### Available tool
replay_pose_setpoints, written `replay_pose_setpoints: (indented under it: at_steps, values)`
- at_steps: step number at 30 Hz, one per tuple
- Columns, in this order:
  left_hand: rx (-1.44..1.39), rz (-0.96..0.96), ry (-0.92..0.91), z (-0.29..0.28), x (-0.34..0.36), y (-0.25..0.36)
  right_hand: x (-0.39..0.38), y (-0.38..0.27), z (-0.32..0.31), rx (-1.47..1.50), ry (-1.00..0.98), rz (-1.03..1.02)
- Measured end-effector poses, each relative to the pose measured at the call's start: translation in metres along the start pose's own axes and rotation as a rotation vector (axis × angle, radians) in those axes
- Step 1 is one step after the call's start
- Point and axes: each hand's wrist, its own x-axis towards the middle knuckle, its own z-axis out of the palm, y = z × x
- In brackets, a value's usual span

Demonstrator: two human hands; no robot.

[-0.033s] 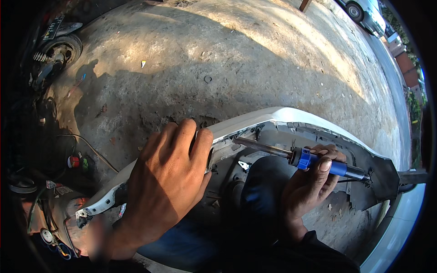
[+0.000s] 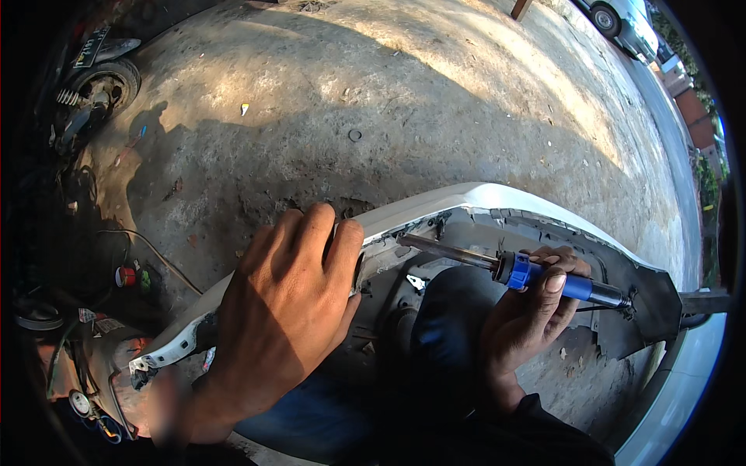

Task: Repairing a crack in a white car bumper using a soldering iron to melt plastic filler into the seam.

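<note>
A car bumper (image 2: 536, 203), white outside and dark grey inside, stretches across in front of me with its inner side toward me. My left hand (image 2: 291, 287) is closed over its upper edge, the fingers on the far side and the thumb on the near side. That hand hides a stretch of the edge. In my right hand (image 2: 536, 311) is a soldering iron (image 2: 522, 272) with a blue and black handle, held between thumb and fingers. Its metal shaft points left, and the tip lies at the bumper's inner rim, just right of my left hand. Whether the tip touches cannot be made out.
My knee (image 2: 454, 311) is below the iron. At lower left stands a rusty tank with a pressure gauge (image 2: 79, 401) and hoses. A motorcycle wheel (image 2: 116, 81) is at far left, a cable (image 2: 159, 256) on the ground, a parked car (image 2: 622, 27) at top right.
</note>
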Motion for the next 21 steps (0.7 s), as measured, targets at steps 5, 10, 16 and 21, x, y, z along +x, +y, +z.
replay_pose_setpoints:
  at_steps: [5,10,16,21]
  values:
    - [-0.003,0.003,-0.002,-0.0003,0.0007,0.0001,-0.0004,0.0001,-0.0014,0.016,-0.002,-0.001]
    - [0.094,0.053,-0.007,0.0,0.0004,-0.0022,-0.0008,0.0014,-0.0014,0.015,0.001,0.014]
    - [0.098,0.058,0.006,-0.0007,0.0007,-0.0018,0.0012,0.0014,-0.0019,-0.012,-0.022,-0.011]
    - [0.081,0.063,-0.019,-0.0022,0.0014,-0.0019,0.0015,0.0005,-0.0015,-0.021,-0.016,-0.01]
